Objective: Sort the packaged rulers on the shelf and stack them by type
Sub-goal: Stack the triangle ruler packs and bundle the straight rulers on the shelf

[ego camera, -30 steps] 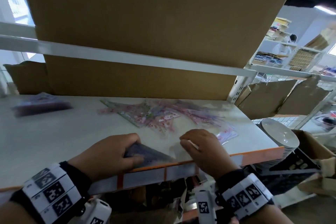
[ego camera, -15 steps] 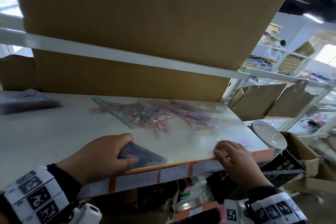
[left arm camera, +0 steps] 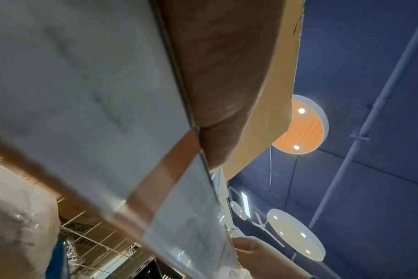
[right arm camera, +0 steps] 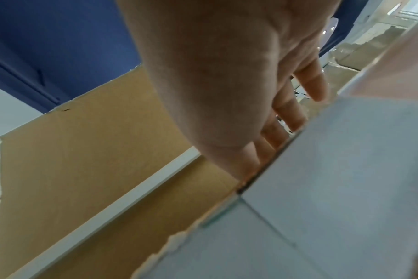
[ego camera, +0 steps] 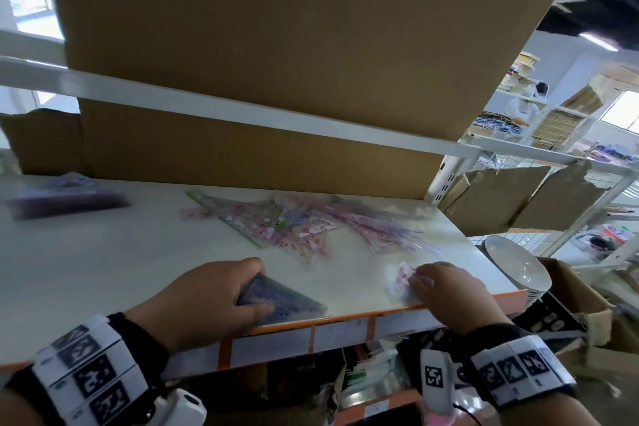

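Observation:
My left hand [ego camera: 257, 287] grips a dark purple triangular packaged ruler [ego camera: 287, 301] lying at the front edge of the white shelf [ego camera: 103, 270], thumb on top. To the right, my right hand [ego camera: 420, 278] rests its fingertips on a small pink packaged ruler [ego camera: 401, 275] near the shelf's front right corner. In the right wrist view its fingers [right arm camera: 298, 113] reach over the shelf edge, fairly straight. A loose pile of pink and multicoloured packaged rulers [ego camera: 301, 228] lies mid-shelf behind both hands. A blurred purple stack [ego camera: 65, 195] sits far left.
Large cardboard sheets [ego camera: 276, 28] form the shelf's back and rise above a white crossbar [ego camera: 242, 114] overhead. Stacked white plates [ego camera: 511, 263] and open boxes [ego camera: 581, 304] stand to the right, below shelf level. Goods fill the lower shelf under the orange-edged front strip [ego camera: 345, 332].
My right hand has moved right from beside the purple triangle onto the pink packet near the front right corner. My left hand has kept its grip on the triangle.

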Demonstrator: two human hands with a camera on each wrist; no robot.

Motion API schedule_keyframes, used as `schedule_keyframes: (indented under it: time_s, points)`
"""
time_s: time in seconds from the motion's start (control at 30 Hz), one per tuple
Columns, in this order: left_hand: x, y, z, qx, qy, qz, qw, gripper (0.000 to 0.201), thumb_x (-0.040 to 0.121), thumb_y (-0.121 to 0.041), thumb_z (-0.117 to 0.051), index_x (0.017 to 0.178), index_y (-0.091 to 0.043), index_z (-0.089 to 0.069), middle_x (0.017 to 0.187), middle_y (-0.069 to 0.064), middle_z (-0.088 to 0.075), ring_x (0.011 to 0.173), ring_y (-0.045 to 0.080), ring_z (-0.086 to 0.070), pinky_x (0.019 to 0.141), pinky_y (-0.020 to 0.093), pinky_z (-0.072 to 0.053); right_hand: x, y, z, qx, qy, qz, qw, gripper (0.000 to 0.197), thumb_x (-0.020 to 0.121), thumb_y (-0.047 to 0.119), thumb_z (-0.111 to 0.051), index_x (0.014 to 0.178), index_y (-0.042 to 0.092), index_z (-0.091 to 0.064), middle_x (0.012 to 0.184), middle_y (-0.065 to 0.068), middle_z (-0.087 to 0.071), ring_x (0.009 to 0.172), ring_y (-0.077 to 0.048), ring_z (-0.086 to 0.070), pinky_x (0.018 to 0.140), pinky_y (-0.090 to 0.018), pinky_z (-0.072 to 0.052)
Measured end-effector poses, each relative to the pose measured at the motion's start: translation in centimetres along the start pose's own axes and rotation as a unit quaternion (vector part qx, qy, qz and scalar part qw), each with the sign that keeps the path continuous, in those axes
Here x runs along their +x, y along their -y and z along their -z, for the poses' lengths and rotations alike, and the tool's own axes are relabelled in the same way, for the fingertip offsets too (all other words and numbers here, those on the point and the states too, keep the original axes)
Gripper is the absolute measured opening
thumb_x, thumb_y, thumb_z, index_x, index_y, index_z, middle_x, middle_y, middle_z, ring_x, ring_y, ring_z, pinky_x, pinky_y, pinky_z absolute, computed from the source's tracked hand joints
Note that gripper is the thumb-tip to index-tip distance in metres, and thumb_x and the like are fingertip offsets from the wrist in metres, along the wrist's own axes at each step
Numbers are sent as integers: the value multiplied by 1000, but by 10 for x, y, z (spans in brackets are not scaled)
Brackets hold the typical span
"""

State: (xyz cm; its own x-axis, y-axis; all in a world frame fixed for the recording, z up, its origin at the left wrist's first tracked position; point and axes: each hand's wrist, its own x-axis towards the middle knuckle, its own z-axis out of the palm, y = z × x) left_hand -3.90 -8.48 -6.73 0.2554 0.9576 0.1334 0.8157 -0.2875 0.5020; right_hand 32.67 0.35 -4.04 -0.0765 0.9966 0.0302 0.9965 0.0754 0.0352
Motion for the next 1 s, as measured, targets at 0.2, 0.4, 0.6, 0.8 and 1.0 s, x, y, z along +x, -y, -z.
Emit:
schedule_keyframes:
  time_s: [0.2, 0.4, 0.6, 0.8, 1.0]
  points:
    - [1, -4, 2, 12, -3, 10, 1000, 35, 82, -63, -59, 89, -29, -50, 73, 1, -56, 67, 12, -52, 54, 25, -33, 1, 47, 7, -15, -6, 211, 977, 22, 95, 37, -51, 103, 27, -69, 102, 4, -68, 97, -20, -61, 83, -27, -42]
    - [1, -7, 5, 11, -3, 14, 1000, 35, 81, -63, -60, 88, -31, -50, 69, -3, -54, 66, 10, -52, 52, 23, -32, 2, 97, 10, 84, 74, 247, 963, 56, 80, 53, -58, 126, 22, -61, 125, -1, -61, 116, -23, -55, 97, -33, -44]
    - [2, -5, 5, 24, -1, 11, 1000, 36, 81, -63, -60, 91, -30, -50, 76, -7, -57, 68, 6, -52, 59, 26, -38, 9, 72, 16, 20, 97, 175, 980, 67, 79, 48, -71, 140, 33, -47, 132, 7, -57, 121, -16, -53, 102, -33, -42]
    - [2, -4, 5, 21, -7, 12, 1000, 37, 80, -64, -58, 93, -29, -51, 71, -7, -53, 65, 5, -50, 54, 21, -32, 12, 69, 8, 63, 99, 203, 972, 22, 85, 27, -65, 107, 29, -63, 99, 11, -58, 88, -7, -53, 72, -21, -39]
    - [1, -5, 4, 17, -6, 11, 1000, 38, 80, -63, -59, 91, -28, -50, 69, -4, -51, 64, 8, -49, 54, 25, -32, 18, 42, 3, 159, 0, 141, 977, 21, 89, 24, -64, 71, 29, -53, 73, 8, -59, 68, -4, -53, 60, -22, -40]
